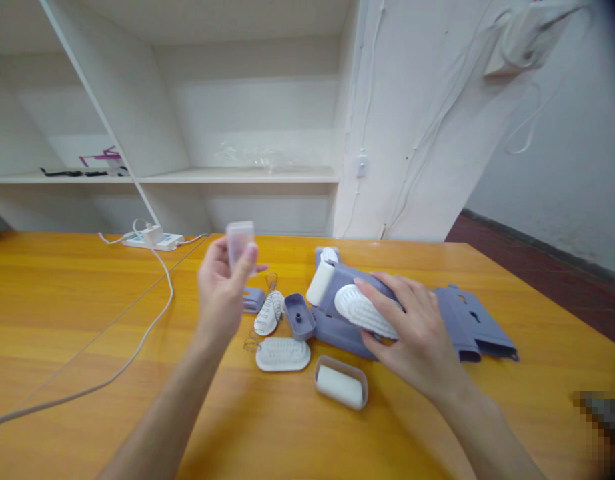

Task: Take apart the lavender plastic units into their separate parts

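Observation:
Raised over the table, my left hand (218, 283) pinches a small translucent pale plastic box (240, 241), blurred a little. My right hand (417, 327) has its thumb and fingers around a white ribbed oval piece (355, 307), which lies against a grey-purple plastic housing (345, 277). Between my hands are a white oval piece with thin wire (270, 313), a flat white oval piece (283, 354) and a small grey-purple tray (298, 316). Nearer to me, an oval cup (363, 393) contains a white roller (340, 385).
More grey-purple plastic panels (472, 320) lie right of my right hand. A power strip (155, 240) with a plug sits at the back left, and a white cable (170, 287) runs across the left side. White shelving (247, 175) stands behind the table.

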